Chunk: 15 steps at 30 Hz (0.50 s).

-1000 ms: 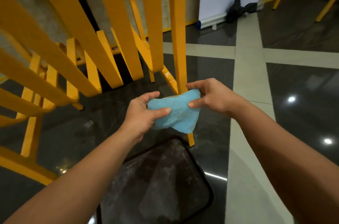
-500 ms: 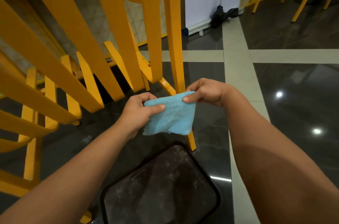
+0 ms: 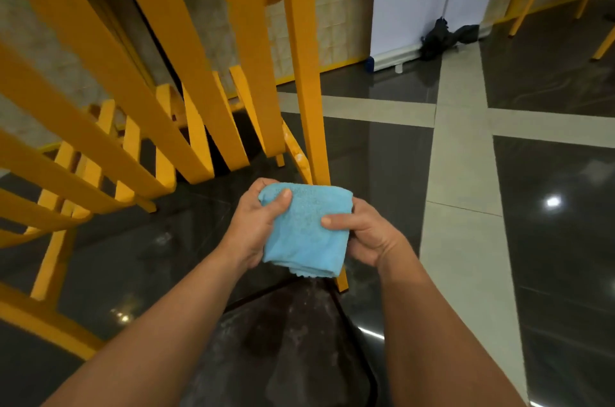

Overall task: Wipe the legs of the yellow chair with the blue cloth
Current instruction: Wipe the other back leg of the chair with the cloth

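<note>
A folded light-blue terry cloth (image 3: 304,226) sits between both hands, held up near the middle of the scene. The left hand (image 3: 249,230) curls round its left side, thumb pressed on the far left corner. The right hand (image 3: 369,238) grips the right edge, thumb on top and fingers underneath. Just behind the cloth, a slanting leg of the yellow painted chair (image 3: 306,73) runs down to the glossy dark tiled floor (image 3: 382,173); whether cloth and leg touch is unclear. A dark, dusty rounded-square seat (image 3: 293,340) lies nearest, below the cloth.
</note>
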Available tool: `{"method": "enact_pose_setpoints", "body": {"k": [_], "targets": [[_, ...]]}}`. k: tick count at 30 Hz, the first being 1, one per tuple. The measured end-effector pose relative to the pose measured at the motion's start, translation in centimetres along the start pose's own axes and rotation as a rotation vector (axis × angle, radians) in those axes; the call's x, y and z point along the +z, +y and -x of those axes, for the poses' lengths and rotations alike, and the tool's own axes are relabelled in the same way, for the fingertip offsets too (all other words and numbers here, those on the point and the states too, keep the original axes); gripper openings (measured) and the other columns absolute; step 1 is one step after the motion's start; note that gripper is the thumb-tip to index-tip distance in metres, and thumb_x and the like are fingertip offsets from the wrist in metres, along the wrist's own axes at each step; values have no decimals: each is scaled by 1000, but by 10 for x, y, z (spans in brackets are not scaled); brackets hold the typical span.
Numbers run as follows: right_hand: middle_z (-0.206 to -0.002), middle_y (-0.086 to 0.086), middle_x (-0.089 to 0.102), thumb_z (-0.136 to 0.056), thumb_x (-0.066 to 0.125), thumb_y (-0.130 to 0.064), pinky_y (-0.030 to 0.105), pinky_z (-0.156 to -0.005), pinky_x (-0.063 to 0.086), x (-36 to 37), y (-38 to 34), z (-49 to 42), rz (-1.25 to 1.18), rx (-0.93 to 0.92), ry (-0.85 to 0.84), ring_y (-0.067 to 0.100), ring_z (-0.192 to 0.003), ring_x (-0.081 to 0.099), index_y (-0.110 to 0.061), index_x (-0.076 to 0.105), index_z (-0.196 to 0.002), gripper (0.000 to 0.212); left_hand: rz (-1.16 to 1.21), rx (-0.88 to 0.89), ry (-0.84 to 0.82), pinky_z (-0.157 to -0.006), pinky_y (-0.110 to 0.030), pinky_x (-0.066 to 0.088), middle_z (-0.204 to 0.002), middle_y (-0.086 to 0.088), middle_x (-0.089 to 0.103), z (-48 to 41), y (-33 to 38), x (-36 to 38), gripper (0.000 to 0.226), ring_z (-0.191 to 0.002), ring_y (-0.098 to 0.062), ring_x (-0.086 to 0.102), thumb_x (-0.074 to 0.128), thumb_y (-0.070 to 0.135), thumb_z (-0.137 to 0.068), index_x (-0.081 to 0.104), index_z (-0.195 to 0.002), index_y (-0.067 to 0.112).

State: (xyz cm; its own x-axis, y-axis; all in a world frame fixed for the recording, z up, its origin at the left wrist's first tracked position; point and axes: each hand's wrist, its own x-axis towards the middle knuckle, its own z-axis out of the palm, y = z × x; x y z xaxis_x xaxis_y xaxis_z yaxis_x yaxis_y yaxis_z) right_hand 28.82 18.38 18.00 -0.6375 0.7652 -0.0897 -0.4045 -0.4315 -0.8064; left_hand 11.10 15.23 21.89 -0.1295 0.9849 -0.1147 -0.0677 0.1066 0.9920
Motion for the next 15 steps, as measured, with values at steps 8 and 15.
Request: {"method": "enact_pose_setpoints", "body": {"k": [8, 15], "targets": [[-125, 26, 57, -72, 68, -1, 55, -91, 50, -22, -1, 0, -131, -68, -4, 43, -114, 57, 3, 53, -128, 58, -19, -3, 207, -77, -51, 56, -91, -7, 63, -15, -12, 36, 32, -86, -28, 65, 64, 52, -84, 57, -85, 21], [-116, 27, 59, -69, 71, -15, 66, -95, 40, -28, -4, -6, -260, -89, -19, 45, -108, 57, -1, 58, -119, 54, -280, 147, 297, -66, -45, 51, -72, -5, 59, -18, -24, 55, 35, -70, -22, 59, 60, 45, -91, 54, -76, 14]]}}
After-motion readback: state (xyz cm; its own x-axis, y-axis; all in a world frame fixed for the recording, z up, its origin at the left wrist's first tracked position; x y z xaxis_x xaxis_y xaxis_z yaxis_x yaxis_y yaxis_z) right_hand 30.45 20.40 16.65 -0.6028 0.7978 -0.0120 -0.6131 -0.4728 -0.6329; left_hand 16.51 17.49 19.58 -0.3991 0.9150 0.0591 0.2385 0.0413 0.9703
